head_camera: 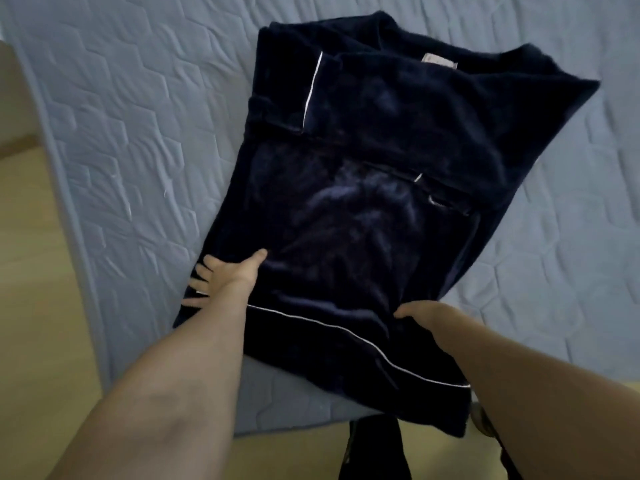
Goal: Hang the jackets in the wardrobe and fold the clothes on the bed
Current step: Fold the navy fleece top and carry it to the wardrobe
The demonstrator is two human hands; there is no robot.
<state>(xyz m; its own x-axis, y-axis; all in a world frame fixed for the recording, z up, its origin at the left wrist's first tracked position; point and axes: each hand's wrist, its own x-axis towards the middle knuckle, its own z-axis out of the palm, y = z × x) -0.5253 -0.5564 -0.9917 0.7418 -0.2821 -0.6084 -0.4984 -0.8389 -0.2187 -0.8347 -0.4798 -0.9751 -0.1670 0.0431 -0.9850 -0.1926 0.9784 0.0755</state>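
We show a dark navy garment [374,188] with white piping, lying on the quilted blue bed [131,140] near its front edge, partly folded: its sides appear turned inward to form a long panel. Our left hand [221,275] rests on the garment's lower left edge, fingers [199,270] spread and fairly straight, thumb laid on the cloth, gripping nothing. Our right hand [426,311] lies at the lower right part of the panel; its fingers are tucked out of sight against the dark cloth, so we cannot tell whether they pinch it or only press.

We judge the fold to be midway: lengthwise folds look made, the crosswise fold is still to come. No wardrobe, hanger or jacket appears, so that part of the task cannot be assessed.

The plush fabric swallows detail; layers and sleeves are hard to separate. A dark object [374,445] at the bottom edge, over the wooden floor [41,341], is cut off and unidentifiable.
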